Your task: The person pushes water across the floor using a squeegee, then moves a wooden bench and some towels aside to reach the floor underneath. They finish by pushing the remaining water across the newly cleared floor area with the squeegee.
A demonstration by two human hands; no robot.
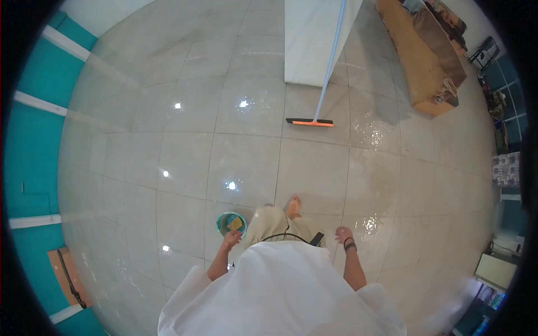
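My left hand (231,238) is closed at the near rim of a small teal bucket (219,222), its fingers partly hidden. Inside the bucket lies a yellow sponge (235,223). My right hand (344,234), with dark bands at the wrist, hangs beside my hip, fingers loosely apart and holding nothing. Ahead, a floor squeegee (310,122) with an orange and black head rests on the tiles, its pale blue pole leaning against a white pillar (308,50).
Wet, shiny tiles (246,162) surround my bare foot (294,204). At the upper right stands a long brown bench-like piece (414,67) with things on it. A teal and white wall (33,157) runs along the left. Shelves and a pale cabinet (496,271) line the right side.
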